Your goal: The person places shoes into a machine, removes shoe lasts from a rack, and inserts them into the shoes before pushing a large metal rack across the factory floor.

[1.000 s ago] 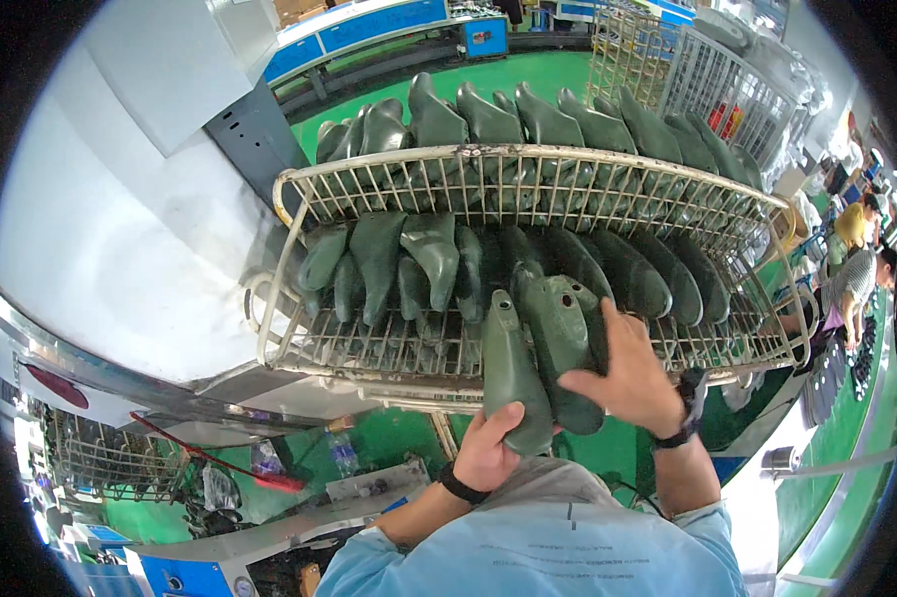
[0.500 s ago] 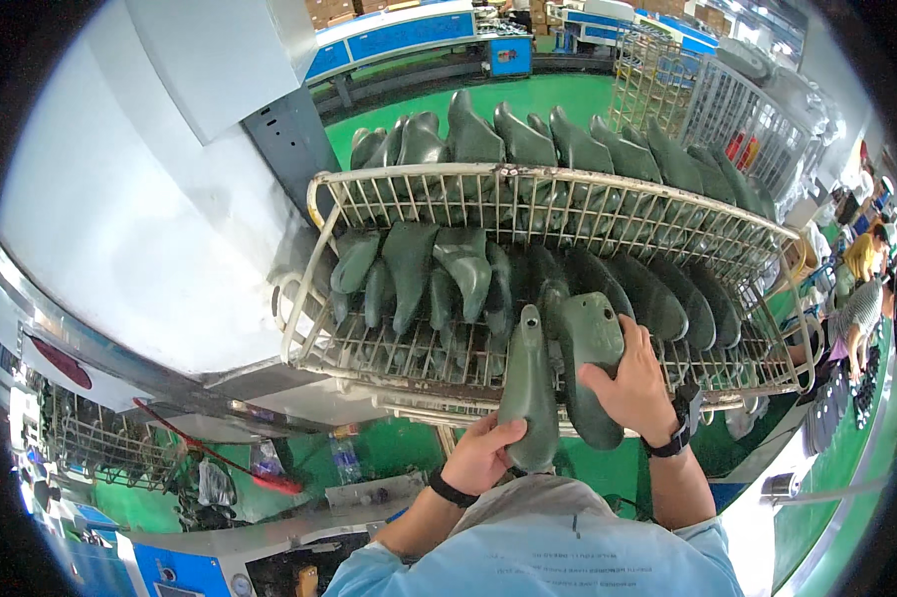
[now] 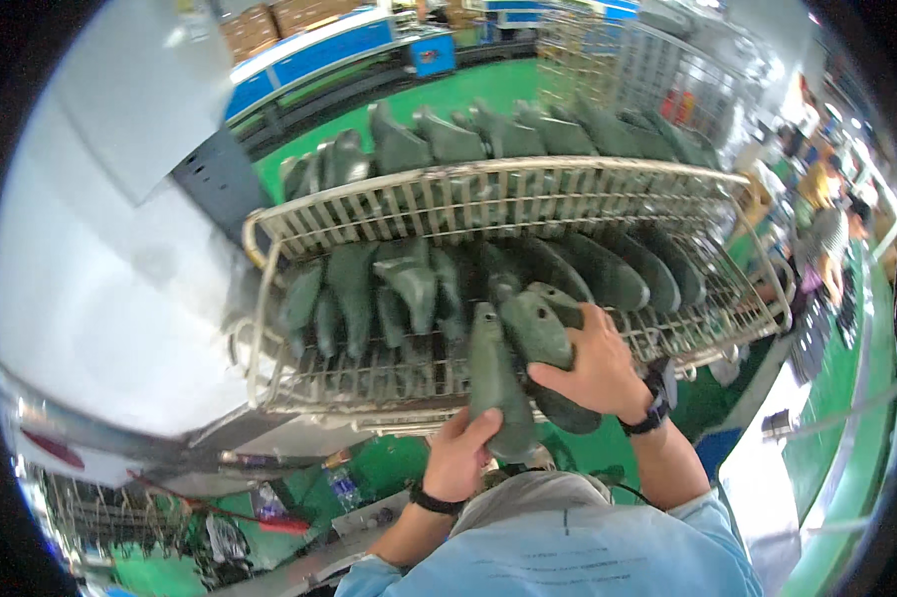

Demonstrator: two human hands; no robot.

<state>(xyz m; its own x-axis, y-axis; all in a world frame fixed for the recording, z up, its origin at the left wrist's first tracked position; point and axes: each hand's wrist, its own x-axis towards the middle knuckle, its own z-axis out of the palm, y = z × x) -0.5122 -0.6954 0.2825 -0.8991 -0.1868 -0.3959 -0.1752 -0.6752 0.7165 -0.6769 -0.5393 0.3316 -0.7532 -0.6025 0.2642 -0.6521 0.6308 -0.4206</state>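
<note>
Low in front of the wire rack, my left hand [image 3: 456,460] is closed around the toe end of a dark green shoe last [image 3: 498,383]. The last stands tilted, its end with a round hole pointing up toward the rack. Just beside it, my right hand [image 3: 600,368] grips another green shoe last [image 3: 536,328], thumb across its side and fingers behind. Dark green surfaces also show behind and below that thumb; whether they belong to a further last I cannot tell. Several lasts [image 3: 618,274] lean in a row on the rack's lower tier, right behind my hands.
The cream wire rack [image 3: 498,169] carries more lasts along its upper tier. A white machine housing [image 3: 100,289] stands close on the left. A second rack [image 3: 100,517] and a red-ended rod [image 3: 279,524] lie lower left. People [image 3: 826,239] work at far right.
The view has swung, so the rack appears farther left. The last in my right hand has turned and tilted, its upper end now nearer the left one. Both hands keep their holds.
</note>
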